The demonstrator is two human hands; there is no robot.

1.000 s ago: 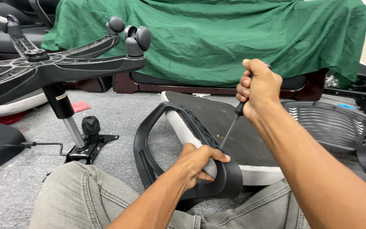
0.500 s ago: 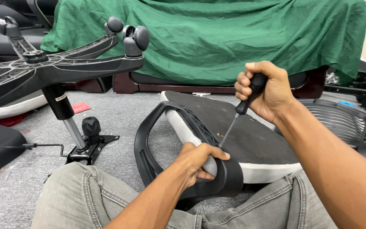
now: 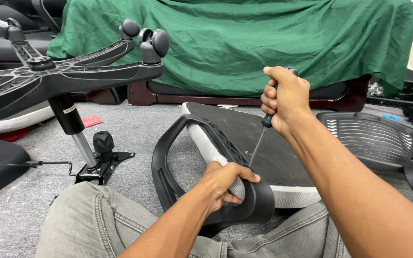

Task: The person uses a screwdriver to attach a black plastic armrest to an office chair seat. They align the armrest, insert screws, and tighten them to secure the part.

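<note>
**Screwdriver set to a chair armrest, seat upside down on the floor**

From the head camera we look down past our own knees in grey trousers (image 3: 87, 224) to an office chair seat (image 3: 264, 143) lying underside up on the grey carpet (image 3: 135, 129). Our right hand (image 3: 285, 98) is wrapped tight around the black handle of a screwdriver (image 3: 263, 134), fist closed, the shaft slanting down and to the left from the grip. The tip meets the seat right at the spot where the black loop armrest (image 3: 168, 157) joins it, just above the knuckles of our left hand (image 3: 225, 184). That left hand is clamped on the lower corner of the armrest and the padded grey seat edge beside it, fingers curled under and thumb over the top.

Left of the left hand, well apart, stands an upturned chair base (image 3: 72, 76) with its castor wheels (image 3: 154, 45) in the air and the gas lift column (image 3: 75, 129) running down to a black tilt mechanism (image 3: 101, 165) on the carpet. Right of the screwdriver hand lies a black slotted plastic chair shell (image 3: 374, 138), open side up like a shallow tray; we see nothing resting in it. Behind both hands a green cloth (image 3: 244, 43) drapes over a low piece of dark furniture. A small red scrap (image 3: 91, 120) lies on the carpet near the gas lift.
</note>
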